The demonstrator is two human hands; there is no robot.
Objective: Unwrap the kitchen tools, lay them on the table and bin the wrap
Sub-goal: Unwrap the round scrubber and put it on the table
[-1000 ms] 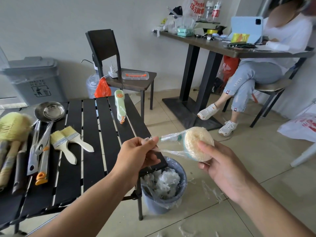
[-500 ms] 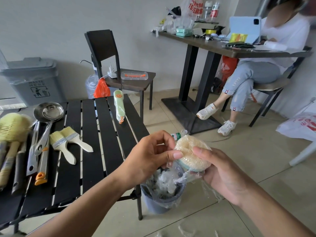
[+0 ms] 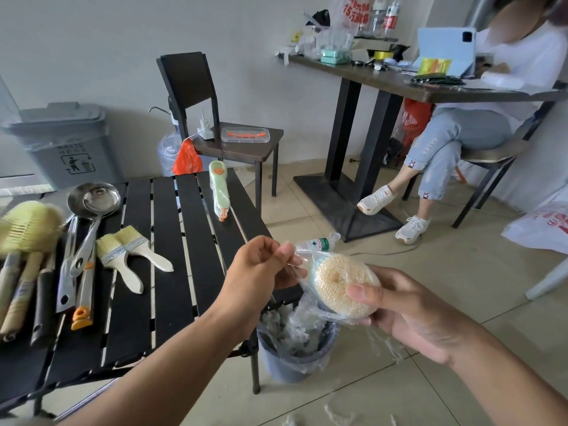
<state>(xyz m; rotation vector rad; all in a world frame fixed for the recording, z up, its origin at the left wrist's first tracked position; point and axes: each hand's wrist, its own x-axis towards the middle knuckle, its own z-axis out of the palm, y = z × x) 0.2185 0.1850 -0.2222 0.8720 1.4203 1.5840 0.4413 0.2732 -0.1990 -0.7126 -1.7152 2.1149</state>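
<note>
Clear film [image 3: 302,272] stretches between two hands above the small bin [image 3: 296,353] at the table [image 3: 172,272] corner. The right hand [image 3: 408,315] holds a round cream scourer [image 3: 342,285], thumb pressed on its near face and fingers curled behind, so it is closed firmly on the pad. The left hand [image 3: 261,272] is pinched shut on a loose edge of the film, thumb against forefinger, the other fingers folded in. More film hangs slack under the scourer, trailing toward the bin, which is already stuffed with crumpled wrap.

The scourer looks about half freed; its upper face is bare while the lower side still sits in plastic.

Several things could go wrong from here. The film is thin and clingy, so a hard pull may tear off only a strip and leave the rest stuck on the pad. The right thumb also traps film against the scourer, which would resist the pull unless the grip shifts. If that grip loosens too much, the scourer could drop into the bin directly below. Freed wrap may miss the full bin and join the scraps [image 3: 335,413] on the floor.

On the table lie brushes [image 3: 132,256], a ladle [image 3: 92,204] and a green tool [image 3: 218,192], already unwrapped.
</note>
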